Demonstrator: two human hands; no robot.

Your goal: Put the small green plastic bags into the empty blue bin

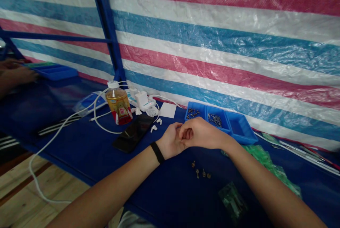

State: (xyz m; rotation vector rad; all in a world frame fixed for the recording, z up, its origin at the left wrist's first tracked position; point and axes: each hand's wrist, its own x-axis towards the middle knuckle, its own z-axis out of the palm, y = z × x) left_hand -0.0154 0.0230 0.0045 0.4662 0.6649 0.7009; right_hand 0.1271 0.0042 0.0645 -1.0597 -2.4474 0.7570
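Note:
My left hand (170, 142), a black band at its wrist, is turned palm up with its fingers curled. Over that palm, my right hand (203, 133) bends its fingers in a pinch, and the two hands touch. Whatever lies between the fingers is hidden. Just below them on the blue table surface (170, 189) lie several small metal screw-like parts (204, 173). Behind my right hand stands a blue divided tray (243, 130); brassy small parts (193, 113) fill one compartment and silvery screws (214, 119) another. A small clear plastic bag (233, 201) is near the front.
Left of my hands are a black phone (134, 133), white earbuds (154, 128), a drink bottle (118, 104), a charger (141, 99) and a white cable (62, 128). Green plastic bags (268, 164) lie beyond my right forearm. Another person's hand (18, 73) is at far left by a blue tray (57, 72).

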